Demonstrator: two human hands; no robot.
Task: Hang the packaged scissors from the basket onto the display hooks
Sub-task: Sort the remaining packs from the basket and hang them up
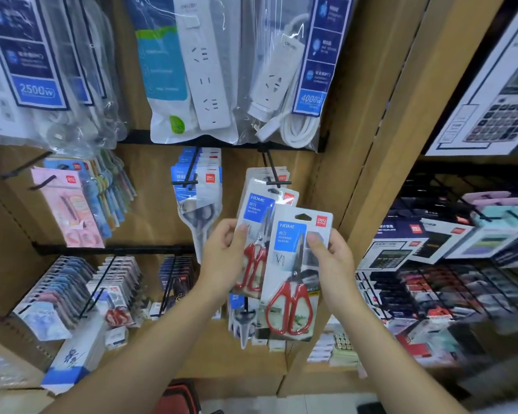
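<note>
My right hand (331, 258) pinches a pack of red-handled scissors (293, 282) by its right edge, thumb on the front. Its hanging hole sits just below and right of the black display hook (274, 174). My left hand (225, 258) grips a second pack of the same red scissors (256, 243), whose top reaches up to the hook's tip, with more such packs hanging behind it. A red and black basket (178, 398) shows at the bottom edge, between my forearms.
Another hook (192, 174) to the left carries dark-handled scissors packs. Bagged power strips (204, 67) hang above. Stationery packs (72, 204) fill hooks at left. A wooden upright (386, 144) divides off the right shelves with boxed calculators (491, 85).
</note>
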